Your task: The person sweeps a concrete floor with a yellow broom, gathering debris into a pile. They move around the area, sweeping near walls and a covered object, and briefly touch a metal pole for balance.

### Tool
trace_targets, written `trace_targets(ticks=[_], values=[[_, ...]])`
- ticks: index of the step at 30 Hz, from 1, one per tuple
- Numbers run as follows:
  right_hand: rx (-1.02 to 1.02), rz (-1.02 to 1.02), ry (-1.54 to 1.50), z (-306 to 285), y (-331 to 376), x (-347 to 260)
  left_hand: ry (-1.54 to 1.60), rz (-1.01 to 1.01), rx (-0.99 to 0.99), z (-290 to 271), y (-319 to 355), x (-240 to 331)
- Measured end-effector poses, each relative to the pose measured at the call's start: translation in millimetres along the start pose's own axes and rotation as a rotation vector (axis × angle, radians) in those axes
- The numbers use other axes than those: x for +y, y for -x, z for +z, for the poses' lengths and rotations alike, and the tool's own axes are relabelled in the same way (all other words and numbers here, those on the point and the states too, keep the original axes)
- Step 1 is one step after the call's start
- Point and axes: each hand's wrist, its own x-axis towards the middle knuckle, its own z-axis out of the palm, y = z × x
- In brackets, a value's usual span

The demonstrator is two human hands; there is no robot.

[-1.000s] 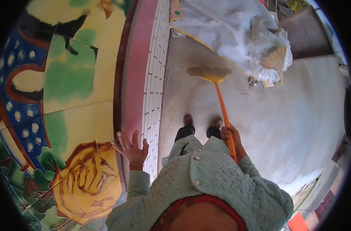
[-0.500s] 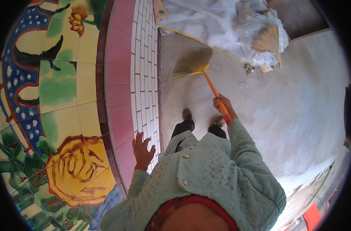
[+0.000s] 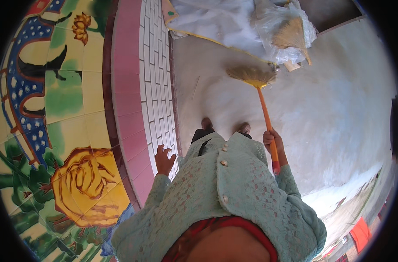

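Note:
My right hand (image 3: 273,140) is wrapped round the orange handle of a broom (image 3: 264,107), close to its red end cap. Ahead of my feet, the broom's fan of straw bristles, bound in yellow at the neck, reaches the grey floor (image 3: 216,98). It lies just short of a yellow-edged sheet (image 3: 221,24). Near the tiled wall hangs my left hand (image 3: 164,160), holding nothing, its fingers apart and loosely curled.
On my left runs a wall with white brick-like tiles (image 3: 157,87), a pink ledge (image 3: 127,83) and painted tiles (image 3: 92,174). Clear plastic (image 3: 269,19) and a second straw broom head (image 3: 290,35) lie at the far right of the sheet. A thin stick (image 3: 196,86) rests on the floor.
The broom has swung to the right, away from the tiled wall, and its bristles have moved from the left side toward the sheet's corner. My right hand moved right with it.

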Motion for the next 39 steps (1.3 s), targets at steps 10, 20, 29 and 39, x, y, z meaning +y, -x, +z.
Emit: trace_targets(ticks=[10, 20, 29, 39], values=[[0.226, 0.307, 0.33, -2, -138, 77, 0.061, -0.161, 0.018, 0, 38, -29], [0.092, 0.173, 1.111, 27, -127, 99, 0.093, -0.283, -0.005, 11, 49, -58], [0.128, -0.05, 0.628, 35, -112, 19, 0.123, -0.137, -0.124, 36, 32, -76], [0.082, -0.179, 0.132, -65, 15, -45, 0.169, -0.112, -0.077, 19, -14, -47]])
